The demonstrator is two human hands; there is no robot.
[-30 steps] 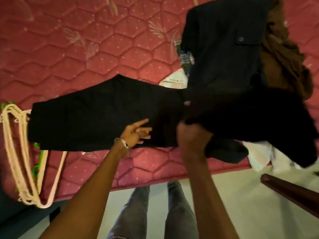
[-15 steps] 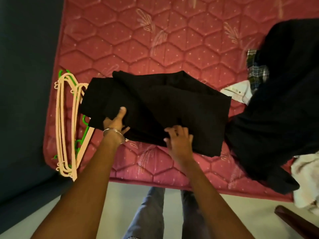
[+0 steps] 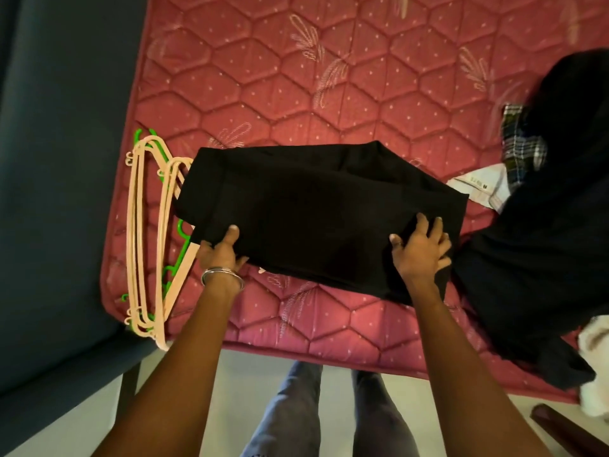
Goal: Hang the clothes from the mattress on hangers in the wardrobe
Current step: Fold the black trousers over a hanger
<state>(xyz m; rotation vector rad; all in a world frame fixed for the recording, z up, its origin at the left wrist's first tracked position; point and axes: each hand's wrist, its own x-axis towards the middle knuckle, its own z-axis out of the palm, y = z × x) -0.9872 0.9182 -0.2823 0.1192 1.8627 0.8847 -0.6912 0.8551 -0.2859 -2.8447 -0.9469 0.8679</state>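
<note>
Fingers point(image 3: 232, 233) of the left hand point(image 3: 220, 255) pinch the trousers' point(image 3: 316, 212) near edge; the right hand point(image 3: 420, 249) presses spread. Trousers lie long across mid-frame, hangers point(image 3: 148, 239) just left, nearer the left hand.

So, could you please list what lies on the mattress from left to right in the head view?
Stack of hangers → folded black garment, with left hand then right hand on it → white garment with label → dark clothes pile.
</note>
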